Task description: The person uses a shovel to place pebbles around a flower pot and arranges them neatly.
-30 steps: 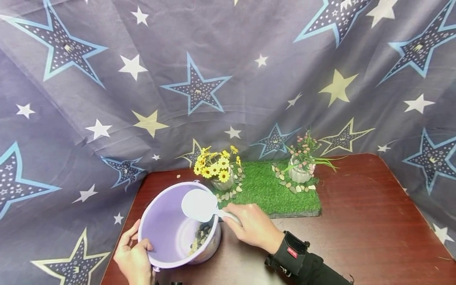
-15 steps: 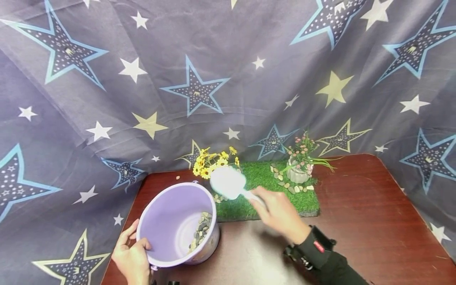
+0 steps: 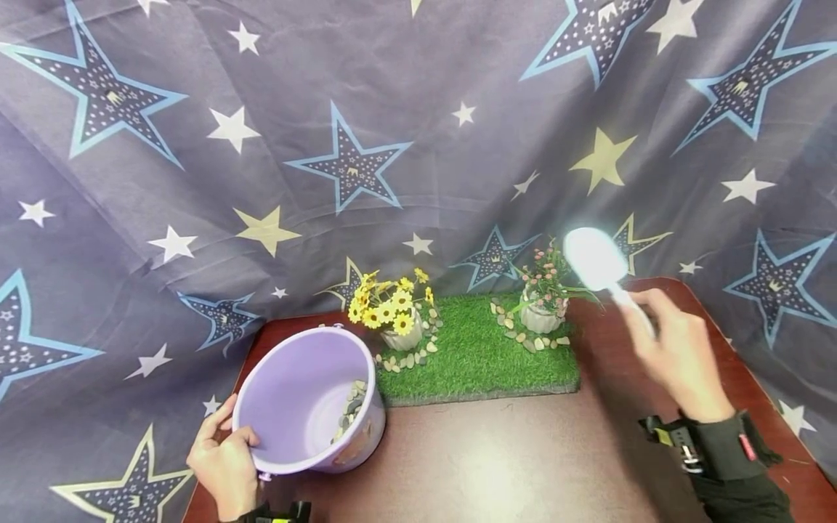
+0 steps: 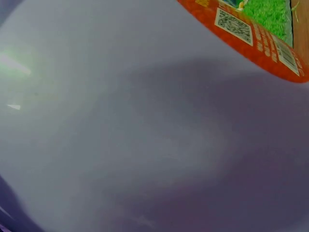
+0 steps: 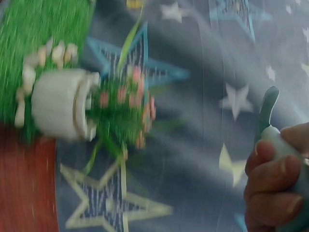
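At seven o'clock the left hand curls over the rim of the tilted purple bucket, which holds pebbles low inside. Grass mat sits centre. At three o'clock the right hand grips the white scoop, raised beside the pink flower pot. Best to level the scoop and lower it slowly near the pot.

The bucket bears an orange label at 1 o'clock; its QR code and print are illegible.
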`<state>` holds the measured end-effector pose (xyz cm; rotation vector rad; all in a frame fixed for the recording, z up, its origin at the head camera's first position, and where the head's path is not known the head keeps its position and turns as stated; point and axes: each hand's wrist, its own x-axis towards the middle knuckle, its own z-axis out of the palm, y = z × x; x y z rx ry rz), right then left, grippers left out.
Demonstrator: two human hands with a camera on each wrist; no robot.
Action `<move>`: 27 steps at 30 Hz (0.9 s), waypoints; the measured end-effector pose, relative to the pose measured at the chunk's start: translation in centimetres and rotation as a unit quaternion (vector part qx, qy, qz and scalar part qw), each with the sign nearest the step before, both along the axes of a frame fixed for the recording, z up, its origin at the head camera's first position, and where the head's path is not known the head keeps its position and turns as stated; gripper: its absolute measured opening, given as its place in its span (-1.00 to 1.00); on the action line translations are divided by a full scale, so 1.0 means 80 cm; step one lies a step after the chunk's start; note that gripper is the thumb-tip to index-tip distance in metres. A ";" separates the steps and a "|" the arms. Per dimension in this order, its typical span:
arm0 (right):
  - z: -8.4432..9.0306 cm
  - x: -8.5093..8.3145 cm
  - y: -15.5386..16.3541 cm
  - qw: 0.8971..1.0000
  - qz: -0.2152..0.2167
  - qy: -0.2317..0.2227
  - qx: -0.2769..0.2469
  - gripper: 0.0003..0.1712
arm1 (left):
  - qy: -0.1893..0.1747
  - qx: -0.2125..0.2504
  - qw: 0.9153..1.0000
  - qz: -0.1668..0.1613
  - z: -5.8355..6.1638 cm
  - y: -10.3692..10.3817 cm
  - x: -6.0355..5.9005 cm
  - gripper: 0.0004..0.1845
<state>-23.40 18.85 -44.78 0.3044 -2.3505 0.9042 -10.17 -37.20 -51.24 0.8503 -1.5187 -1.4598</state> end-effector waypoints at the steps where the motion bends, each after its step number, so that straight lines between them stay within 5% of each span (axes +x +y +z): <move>1: 0.000 0.000 0.010 1.000 -0.015 0.000 -0.006 -0.79 | 0.005 0.004 1.000 0.004 0.000 -0.003 -0.002 -0.17; 7: -0.004 0.000 0.050 0.997 -0.077 -0.019 -0.022 -0.72 | 0.025 0.014 0.999 0.027 0.002 -0.021 -0.015 -0.20; 13: -0.015 -0.005 0.060 0.993 -0.104 -0.048 -0.015 -0.69 | 0.008 0.021 0.999 0.030 0.004 -0.029 -0.024 -0.21; 27: -0.094 -0.035 0.055 0.987 -0.076 -0.141 0.010 -0.69 | 0.016 0.016 0.999 0.024 0.003 -0.037 -0.045 -0.23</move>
